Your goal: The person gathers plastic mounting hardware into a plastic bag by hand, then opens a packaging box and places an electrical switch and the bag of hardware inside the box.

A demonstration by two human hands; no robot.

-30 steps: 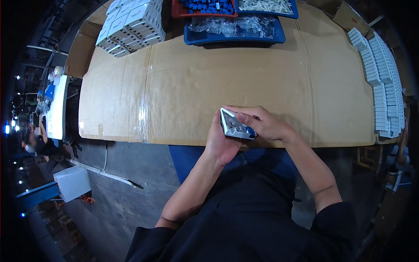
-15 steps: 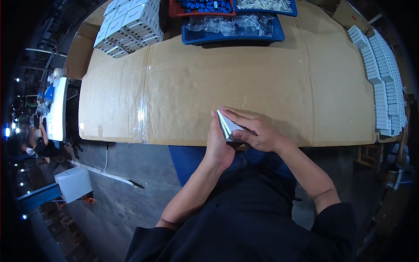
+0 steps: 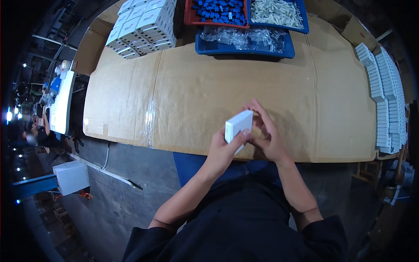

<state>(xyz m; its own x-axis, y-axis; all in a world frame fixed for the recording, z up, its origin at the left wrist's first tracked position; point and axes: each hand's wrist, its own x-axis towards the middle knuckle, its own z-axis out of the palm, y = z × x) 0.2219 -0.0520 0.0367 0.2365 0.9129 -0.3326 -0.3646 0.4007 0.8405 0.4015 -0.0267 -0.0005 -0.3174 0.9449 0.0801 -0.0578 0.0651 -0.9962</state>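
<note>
A small, flat white box (image 3: 238,124) stands tilted above the near edge of the cardboard-covered table (image 3: 196,96). My left hand (image 3: 221,150) grips it from the left, thumb pressed on its near face. On the box's right, my right hand (image 3: 274,142) has its fingers apart and raised, with its thumb close to the box's lower part. Whether that thumb touches the box I cannot tell. The box looks closed on the sides that show.
Stacked white boxes (image 3: 142,28) stand at the far left. Behind the middle are a red tray (image 3: 218,23) of blue parts, a blue tray (image 3: 279,27) of pale pieces and another blue tray (image 3: 244,53) holding clear plastic. Rows of white pieces (image 3: 384,100) line the right edge.
Both hands were pressed around the white box, whose edge showed a gap. Now the left hand alone holds it turned upright, and the right hand has opened away to the right.
</note>
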